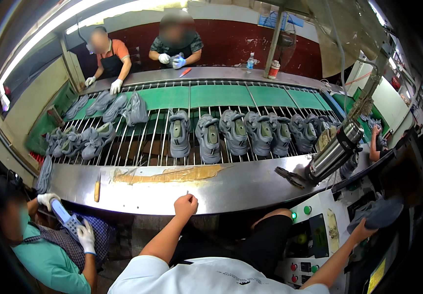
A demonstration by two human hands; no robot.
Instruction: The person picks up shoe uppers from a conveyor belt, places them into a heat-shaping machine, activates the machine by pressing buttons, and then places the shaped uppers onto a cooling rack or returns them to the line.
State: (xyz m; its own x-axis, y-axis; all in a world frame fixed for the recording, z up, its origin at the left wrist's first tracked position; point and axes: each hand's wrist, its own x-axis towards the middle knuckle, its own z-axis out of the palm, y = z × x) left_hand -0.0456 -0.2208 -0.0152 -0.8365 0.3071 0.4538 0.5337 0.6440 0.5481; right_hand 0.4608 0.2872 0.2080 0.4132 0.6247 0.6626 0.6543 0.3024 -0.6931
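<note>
My left hand (186, 206) is closed in a pinch above the near edge of the metal bench. A tiny tip seems to show at its fingers, too small to name. Out to the right, my right hand (362, 232) grips a dark grey shoe (384, 214), its smooth side showing, beside the machine. A row of grey lace-up shoes (208, 139) stands on the roller conveyor (155, 142) ahead of me. Closer to my right lie black pliers (290, 177) on the bench (250, 183).
A control panel (319, 208) with green and red buttons stands at my right, below a steel cylinder (336, 149). A yellow-handled knife (97, 188) lies on the bench at left. One co-worker (49, 250) holds a shoe sole at lower left; others work across the conveyor.
</note>
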